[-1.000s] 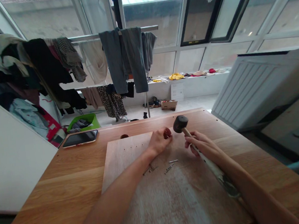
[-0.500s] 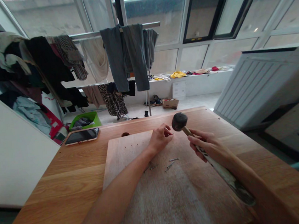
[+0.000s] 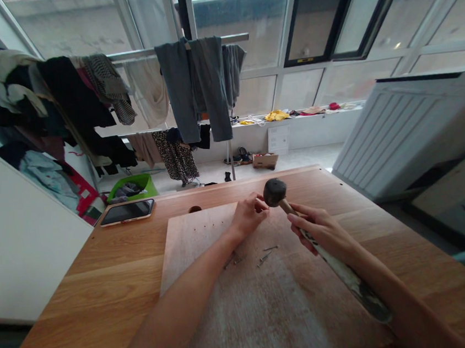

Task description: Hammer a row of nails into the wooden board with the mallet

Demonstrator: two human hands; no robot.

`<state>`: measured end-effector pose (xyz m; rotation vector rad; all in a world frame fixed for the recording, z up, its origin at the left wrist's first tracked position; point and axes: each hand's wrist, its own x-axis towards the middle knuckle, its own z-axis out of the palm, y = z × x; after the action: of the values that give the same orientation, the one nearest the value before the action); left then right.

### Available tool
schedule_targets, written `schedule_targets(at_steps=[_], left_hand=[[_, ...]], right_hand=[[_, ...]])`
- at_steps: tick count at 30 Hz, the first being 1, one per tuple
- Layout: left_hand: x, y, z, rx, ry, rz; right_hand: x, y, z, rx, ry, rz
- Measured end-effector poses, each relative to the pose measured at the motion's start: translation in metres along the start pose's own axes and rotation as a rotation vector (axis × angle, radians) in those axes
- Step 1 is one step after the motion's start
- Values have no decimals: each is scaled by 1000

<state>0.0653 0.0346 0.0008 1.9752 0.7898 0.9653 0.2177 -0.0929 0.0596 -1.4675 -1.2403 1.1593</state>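
Note:
A pale wooden board [image 3: 214, 320] lies on a wooden table [image 3: 102, 276]. My left hand [image 3: 248, 215] rests near the board's far edge, fingertips pinched together on a small nail that I can barely make out. My right hand [image 3: 321, 231] grips the wooden handle of a black rubber mallet [image 3: 275, 191]. The mallet's head hovers just right of my left fingertips, almost touching them. Several loose nails [image 3: 262, 257] lie on the board between my forearms. A row of small holes or nail heads [image 3: 205, 228] dots the board's far left part.
A phone [image 3: 127, 211] lies on the table's far left corner, and a round hole [image 3: 194, 208] sits in the tabletop beside the board. Beyond the table stand a clothes rack with hanging garments [image 3: 192, 89], a green basket [image 3: 132, 187] and a white panel [image 3: 402, 128] at right.
The mallet head has come down and left, closer to my left fingertips. One second ago a dark red thing showed at my left fingers; it no longer shows. The view rose slightly.

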Motion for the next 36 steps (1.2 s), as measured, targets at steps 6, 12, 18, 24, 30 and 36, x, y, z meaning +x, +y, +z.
schedule_targets(at_steps=[6,12,18,24,30,36], left_hand=[[-1,1,1,-1,-18,4],[1,9,-13,85,-51,-69],[-12,52,-39,364,-513,43],[-30,77,-19,587,-548,112],[-20,60,-31,418,-500,120],[-1,10,-49,22,-185,-120]], right_hand=[[1,4,0,12,5,-18],[6,12,0,83,54,-52],[7,7,-2,136,133,-48],[9,11,-2,144,117,-40],[11,18,0,178,102,-33],[10,16,7,179,120,-48]])
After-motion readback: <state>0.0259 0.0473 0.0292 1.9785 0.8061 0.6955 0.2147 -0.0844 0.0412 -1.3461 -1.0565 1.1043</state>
